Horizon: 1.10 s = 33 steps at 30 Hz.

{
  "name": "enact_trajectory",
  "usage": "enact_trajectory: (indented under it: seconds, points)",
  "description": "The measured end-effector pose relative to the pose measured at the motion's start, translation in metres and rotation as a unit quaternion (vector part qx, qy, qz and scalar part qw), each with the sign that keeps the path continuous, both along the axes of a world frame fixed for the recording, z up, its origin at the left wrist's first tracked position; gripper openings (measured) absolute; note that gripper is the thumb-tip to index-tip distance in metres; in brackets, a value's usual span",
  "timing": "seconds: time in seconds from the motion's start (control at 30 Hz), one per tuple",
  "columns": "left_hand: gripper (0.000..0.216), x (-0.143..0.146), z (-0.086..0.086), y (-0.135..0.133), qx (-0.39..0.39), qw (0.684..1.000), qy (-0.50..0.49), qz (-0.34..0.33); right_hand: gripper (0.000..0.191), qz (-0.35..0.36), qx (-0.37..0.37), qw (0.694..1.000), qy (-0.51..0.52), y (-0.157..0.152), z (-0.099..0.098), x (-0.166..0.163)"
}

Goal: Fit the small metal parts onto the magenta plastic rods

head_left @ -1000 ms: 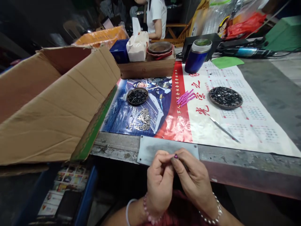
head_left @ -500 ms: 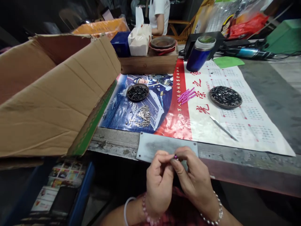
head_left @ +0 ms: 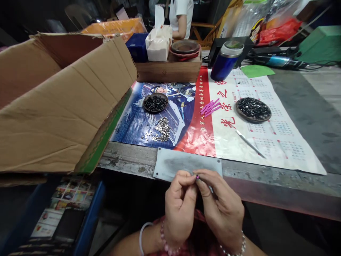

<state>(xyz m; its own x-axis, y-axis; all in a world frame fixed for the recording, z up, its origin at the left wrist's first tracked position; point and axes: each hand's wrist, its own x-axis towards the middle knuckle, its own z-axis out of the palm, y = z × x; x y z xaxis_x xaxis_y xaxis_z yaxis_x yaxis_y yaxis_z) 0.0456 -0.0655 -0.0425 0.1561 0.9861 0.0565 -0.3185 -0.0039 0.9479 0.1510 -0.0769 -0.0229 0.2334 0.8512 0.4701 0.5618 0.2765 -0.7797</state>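
Just between the fingertips (head_left: 201,184), a purple bit (head_left: 197,176) shows (tiny; partly hidden).

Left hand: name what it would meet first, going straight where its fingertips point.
The left hand would probably meet the small purple piece, then the right hand; depth there is unclear.

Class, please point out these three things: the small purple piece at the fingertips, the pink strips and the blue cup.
Purple piece (head_left: 197,176), head view: its small visible part.
Pink strips (head_left: 210,108), head view: middle of the bunch.
Blue cup (head_left: 221,67), head view: middle of its blue side.
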Motion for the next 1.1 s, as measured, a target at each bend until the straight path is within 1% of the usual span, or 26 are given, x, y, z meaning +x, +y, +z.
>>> enact_trajectory:
  seconds: [0.17,0.27,0.47,0.63,0.73,0.8,0.93,1.03,1.1]
  points:
    - [0.014,-0.003,-0.001,-0.003,0.021,1.0,0.018,0.013,0.016,0.034,-0.023,0.999,0.021,-0.002,0.004,0.003]
    - [0.016,-0.005,0.001,-0.003,0.032,0.999,0.034,0.017,0.015,0.046,-0.023,0.999,0.012,-0.003,0.007,0.001]
    - [0.013,-0.004,0.004,-0.004,0.025,0.998,0.043,0.024,0.018,0.015,0.01,0.998,-0.062,-0.002,0.001,-0.004]
    - [0.011,-0.004,0.005,-0.007,0.013,0.999,0.046,0.022,0.019,0.007,0.022,0.995,-0.093,0.0,-0.005,-0.003]
    - [0.012,-0.004,0.004,-0.01,0.008,0.999,0.045,0.011,0.012,-0.039,0.059,0.991,-0.117,0.003,-0.011,-0.003]
    - [0.012,-0.004,0.002,-0.011,0.004,0.999,0.048,0.005,0.015,-0.055,0.062,0.989,-0.123,0.004,-0.013,-0.002]
    - [0.013,-0.006,-0.002,-0.012,-0.004,0.999,0.05,-0.003,0.034,-0.017,0.021,0.995,-0.098,0.007,-0.011,0.0]
    - [0.013,-0.007,-0.001,-0.01,-0.01,0.999,0.035,-0.003,0.045,0.046,-0.027,0.998,-0.04,0.009,-0.007,0.003]
    - [0.012,-0.007,0.0,-0.009,-0.014,1.0,0.026,-0.002,0.051,0.092,-0.045,0.995,-0.006,0.01,-0.005,0.004]
